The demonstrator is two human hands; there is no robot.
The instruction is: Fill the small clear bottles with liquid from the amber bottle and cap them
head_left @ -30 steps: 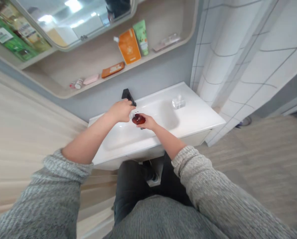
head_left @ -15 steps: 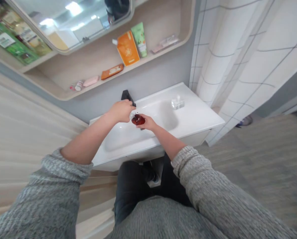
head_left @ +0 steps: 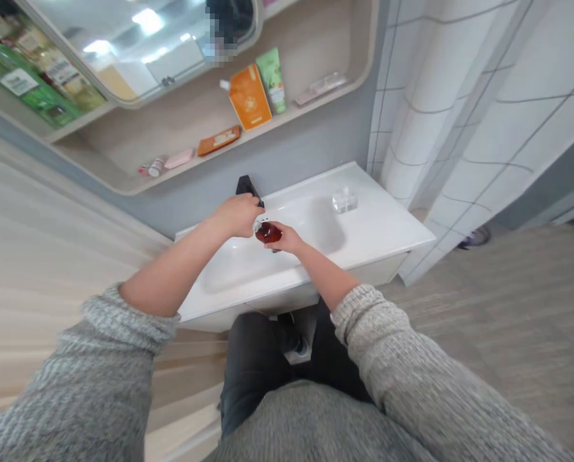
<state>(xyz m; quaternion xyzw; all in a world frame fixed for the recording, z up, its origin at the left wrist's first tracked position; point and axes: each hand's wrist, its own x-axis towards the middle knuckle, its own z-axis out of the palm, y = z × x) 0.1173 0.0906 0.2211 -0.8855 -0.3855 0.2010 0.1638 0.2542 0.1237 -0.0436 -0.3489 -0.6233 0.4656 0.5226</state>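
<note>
A bottle of dark red-brown liquid (head_left: pixel 269 232) is tilted over the white sink (head_left: pixel 214 273), its clear end toward the left. Wrapped round its body from the right is my right hand (head_left: pixel 289 240). My left hand (head_left: pixel 239 215) is closed, with its fingers curled by the bottle's clear end and against the lower end of the black faucet (head_left: pixel 246 186). What its fingertips grip is hidden, and I cannot tell whether they touch the faucet or the bottle.
A clear square dish (head_left: pixel 345 201) stands on the counter's right side. Above, a shelf (head_left: pixel 123 138) holds an orange pouch (head_left: pixel 250 97), a green tube (head_left: pixel 271 80) and a flat orange packet (head_left: pixel 218 140). Mirror (head_left: pixel 147 48) overhead; curtains (head_left: pixel 412 96) hang at both sides.
Both hands and the bottle keep nearly the same place over the sink. The whole view has shifted very slightly.
</note>
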